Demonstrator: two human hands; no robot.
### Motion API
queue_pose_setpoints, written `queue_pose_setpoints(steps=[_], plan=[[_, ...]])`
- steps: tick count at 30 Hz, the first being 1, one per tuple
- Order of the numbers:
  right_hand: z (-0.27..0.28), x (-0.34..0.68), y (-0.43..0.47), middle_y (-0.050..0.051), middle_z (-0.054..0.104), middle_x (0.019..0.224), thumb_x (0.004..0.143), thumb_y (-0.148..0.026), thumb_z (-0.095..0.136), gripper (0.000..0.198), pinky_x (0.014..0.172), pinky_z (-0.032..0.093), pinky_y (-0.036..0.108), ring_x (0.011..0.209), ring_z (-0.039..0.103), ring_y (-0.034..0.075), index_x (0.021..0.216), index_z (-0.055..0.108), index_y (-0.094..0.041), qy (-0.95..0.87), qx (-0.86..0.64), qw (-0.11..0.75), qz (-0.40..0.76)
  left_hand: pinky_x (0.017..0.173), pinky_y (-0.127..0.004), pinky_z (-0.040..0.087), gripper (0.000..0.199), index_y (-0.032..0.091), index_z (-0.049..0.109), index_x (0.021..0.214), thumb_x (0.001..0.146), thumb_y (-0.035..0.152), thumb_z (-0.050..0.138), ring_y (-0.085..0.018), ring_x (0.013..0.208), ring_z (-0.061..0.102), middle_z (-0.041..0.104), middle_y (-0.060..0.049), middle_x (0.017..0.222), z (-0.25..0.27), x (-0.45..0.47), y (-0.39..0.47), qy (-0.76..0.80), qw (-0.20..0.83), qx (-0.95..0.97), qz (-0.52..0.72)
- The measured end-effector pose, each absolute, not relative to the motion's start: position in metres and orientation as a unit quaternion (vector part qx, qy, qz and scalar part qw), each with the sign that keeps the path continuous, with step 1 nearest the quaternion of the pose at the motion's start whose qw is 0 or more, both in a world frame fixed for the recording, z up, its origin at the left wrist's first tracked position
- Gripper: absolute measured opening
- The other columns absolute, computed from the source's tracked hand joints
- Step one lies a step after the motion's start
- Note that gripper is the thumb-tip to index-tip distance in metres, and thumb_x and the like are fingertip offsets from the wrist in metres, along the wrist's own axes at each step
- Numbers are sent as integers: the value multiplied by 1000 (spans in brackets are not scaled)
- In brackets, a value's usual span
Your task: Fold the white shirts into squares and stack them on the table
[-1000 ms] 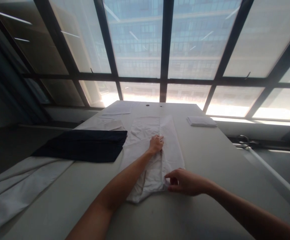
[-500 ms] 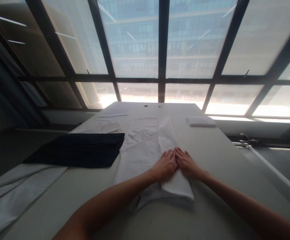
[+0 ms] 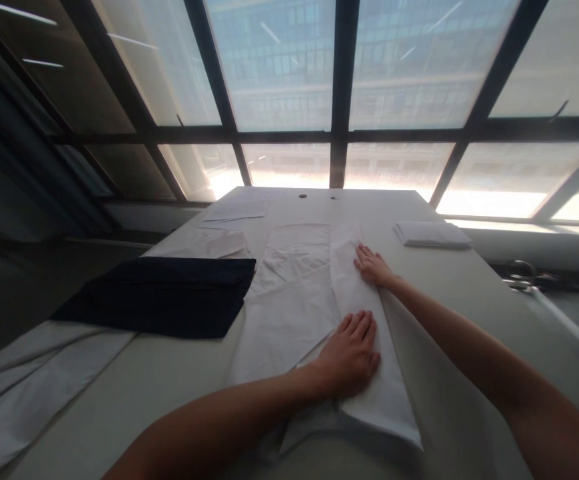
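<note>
A white cloth piece point(image 3: 289, 313), perhaps a garment, lies lengthwise on the white table with its right side folded over in a long strip. My left hand point(image 3: 352, 357) rests flat on the near part of that strip, fingers stretched out and holding nothing. Farther up, my right hand point(image 3: 372, 265) lies on the strip's right edge with its fingers extended. Wrinkles run across the cloth's upper left part. Its near edge is partly hidden behind my left forearm.
Folded dark navy cloth point(image 3: 164, 297) lies to the left, over more white fabric point(image 3: 44, 380) that hangs toward the near left. A folded white cloth point(image 3: 432, 235) sits at the table's point(image 3: 434, 320) far right. White sheets point(image 3: 236, 208) lie at the far left. Windows stand behind.
My hands were side by side on the folded strip. The right has slid away from me up its edge, while the left has moved slightly nearer. The view has shifted.
</note>
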State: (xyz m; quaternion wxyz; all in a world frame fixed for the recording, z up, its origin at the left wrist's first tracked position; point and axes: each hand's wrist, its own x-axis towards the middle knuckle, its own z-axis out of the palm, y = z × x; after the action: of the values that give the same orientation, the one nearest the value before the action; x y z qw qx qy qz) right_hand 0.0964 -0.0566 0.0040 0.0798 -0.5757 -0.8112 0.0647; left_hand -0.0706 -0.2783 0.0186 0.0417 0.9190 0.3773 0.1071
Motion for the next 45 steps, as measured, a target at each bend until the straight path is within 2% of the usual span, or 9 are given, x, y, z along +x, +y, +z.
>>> queue_pose_setpoints(steps=[6,12,20,24,27,31,33,38,45], plan=[[2,88,15,15,20,164,102,-37,17,62,119,16,57,151,17,29,156,26,-8,-777,-620,64,83,122,-42,17,63,3,28,153,104,42,31,-28,150,21,26,-19,161,24,-70,-280,383,57,917,93],[3,84,67,16,12,165,101,-40,19,65,118,12,61,151,12,30,158,20,-8,-747,-656,38,97,123,-42,15,63,1,26,153,105,41,28,-29,151,19,24,-20,161,27,-70,-281,379,77,917,100],[5,82,106,17,11,165,101,-42,19,67,118,10,61,152,9,30,158,18,-7,-701,-705,35,101,123,-43,17,64,2,26,154,104,42,31,-29,151,18,24,-19,162,32,-70,-283,383,86,915,95],[6,81,112,22,16,164,100,-39,20,66,115,14,64,150,13,33,157,22,-6,-668,-737,57,88,123,-44,17,62,3,28,154,104,40,32,-30,151,18,25,-18,161,33,-71,-282,376,91,917,94],[9,66,100,26,17,162,101,-34,18,63,115,15,64,150,13,34,155,26,-2,-669,-733,122,20,123,-43,17,62,4,29,154,104,41,31,-29,151,19,25,-18,161,35,-72,-282,374,94,918,97],[16,29,57,20,22,163,102,-38,20,58,118,15,57,151,14,30,149,40,-8,-768,-623,150,19,123,-44,17,64,6,27,155,104,44,31,-29,151,18,21,-17,163,37,-74,-283,368,95,920,93],[19,16,25,20,23,162,103,-42,22,60,117,19,57,150,16,31,150,37,-8,-798,-583,136,68,122,-44,17,65,7,26,156,104,46,31,-30,151,17,19,-16,163,38,-75,-284,362,94,923,88],[18,28,-71,16,22,163,103,-46,22,62,120,17,53,152,14,28,155,30,-14,-849,-499,139,106,123,-45,14,64,8,32,153,103,48,33,-30,150,20,24,-17,162,35,-74,-285,356,86,925,105],[4,61,-122,12,24,163,102,-47,28,63,122,12,49,151,16,24,157,26,-16,-886,-447,111,59,122,-46,15,63,8,34,152,103,48,33,-31,150,20,28,-18,160,32,-71,-285,354,76,926,109]])
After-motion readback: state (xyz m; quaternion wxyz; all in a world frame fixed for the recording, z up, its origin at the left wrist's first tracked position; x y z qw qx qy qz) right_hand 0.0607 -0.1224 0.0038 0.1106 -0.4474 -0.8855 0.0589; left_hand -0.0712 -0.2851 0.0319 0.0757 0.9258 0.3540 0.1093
